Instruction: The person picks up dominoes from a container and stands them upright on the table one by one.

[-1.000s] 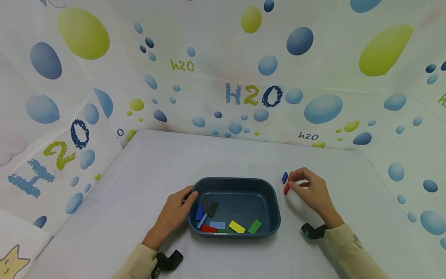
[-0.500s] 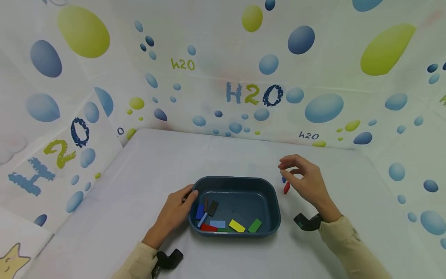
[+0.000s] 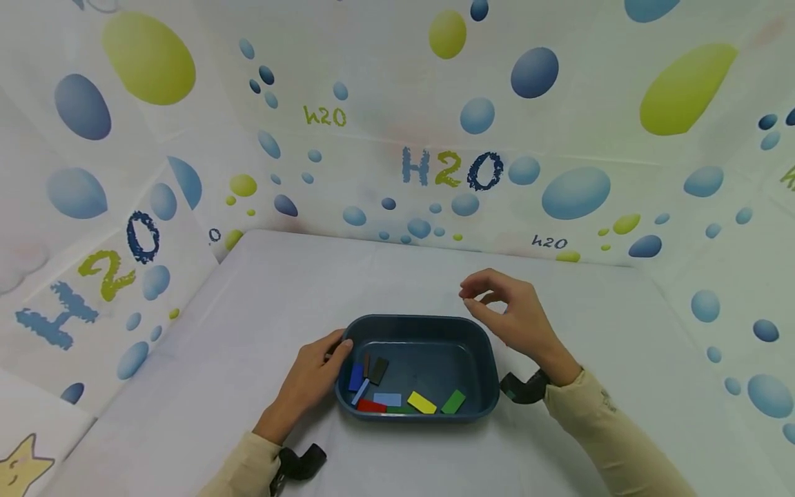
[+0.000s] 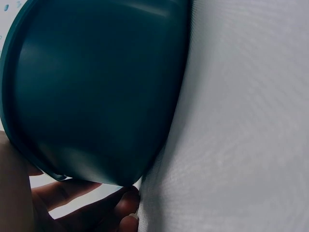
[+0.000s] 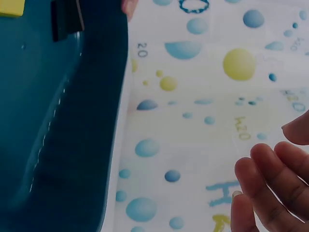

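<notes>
My left hand (image 3: pixel 317 369) holds the left end of a dark blue plastic tray (image 3: pixel 428 362), its thumb over the rim. In the left wrist view, fingers (image 4: pixel 67 193) lie against the tray's outside near the cloth. Small flat rectangular blocks lie inside the tray: a yellow block (image 3: pixel 422 402), a green block (image 3: pixel 453 402), a red block (image 3: pixel 371 407), a light blue block (image 3: pixel 387 400), a dark block (image 3: pixel 378 371) and others. My right hand (image 3: pixel 512 314) hovers beyond the tray's far right corner, thumb and fingers bowed. No object shows between its fingertips (image 5: pixel 251 169).
A white cloth (image 3: pixel 298 276) covers the table. Walls printed with blue and green drops (image 3: pixel 534 72) and H2O letters enclose its back and sides. A black wrist camera (image 3: pixel 524 386) sits beside the tray's right end.
My right hand has left the small blocks right of the tray and moved left and away from me. Those blocks are now out of sight. The left hand and tray stay put.
</notes>
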`<state>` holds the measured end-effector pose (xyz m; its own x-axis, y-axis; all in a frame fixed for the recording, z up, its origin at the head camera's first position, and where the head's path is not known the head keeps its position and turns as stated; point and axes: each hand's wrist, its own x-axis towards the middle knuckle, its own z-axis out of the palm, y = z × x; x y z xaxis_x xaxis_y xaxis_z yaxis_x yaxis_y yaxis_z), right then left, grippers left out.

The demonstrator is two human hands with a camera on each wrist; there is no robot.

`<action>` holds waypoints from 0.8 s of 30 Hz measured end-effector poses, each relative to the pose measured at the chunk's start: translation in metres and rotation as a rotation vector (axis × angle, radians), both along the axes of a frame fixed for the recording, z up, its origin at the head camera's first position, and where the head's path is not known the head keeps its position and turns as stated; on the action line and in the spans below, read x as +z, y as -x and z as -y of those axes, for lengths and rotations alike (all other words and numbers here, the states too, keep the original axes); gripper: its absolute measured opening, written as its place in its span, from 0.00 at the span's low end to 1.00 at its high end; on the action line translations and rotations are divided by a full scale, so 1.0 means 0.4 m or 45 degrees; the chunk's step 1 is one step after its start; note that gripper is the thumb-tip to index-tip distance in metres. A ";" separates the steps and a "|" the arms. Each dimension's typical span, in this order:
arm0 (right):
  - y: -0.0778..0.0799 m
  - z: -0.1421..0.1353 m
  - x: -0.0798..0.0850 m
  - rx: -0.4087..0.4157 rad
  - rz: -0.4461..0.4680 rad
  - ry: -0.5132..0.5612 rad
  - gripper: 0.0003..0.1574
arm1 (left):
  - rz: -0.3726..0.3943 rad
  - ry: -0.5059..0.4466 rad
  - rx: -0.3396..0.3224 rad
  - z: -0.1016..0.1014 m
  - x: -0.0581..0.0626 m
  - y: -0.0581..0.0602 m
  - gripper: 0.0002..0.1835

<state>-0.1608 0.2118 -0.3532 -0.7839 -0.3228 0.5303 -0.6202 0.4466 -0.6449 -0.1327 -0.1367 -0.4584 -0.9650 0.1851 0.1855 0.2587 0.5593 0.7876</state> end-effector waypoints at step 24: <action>0.043 0.161 -0.083 0.422 0.249 -0.107 0.13 | -0.008 -0.005 -0.008 0.002 -0.001 0.002 0.19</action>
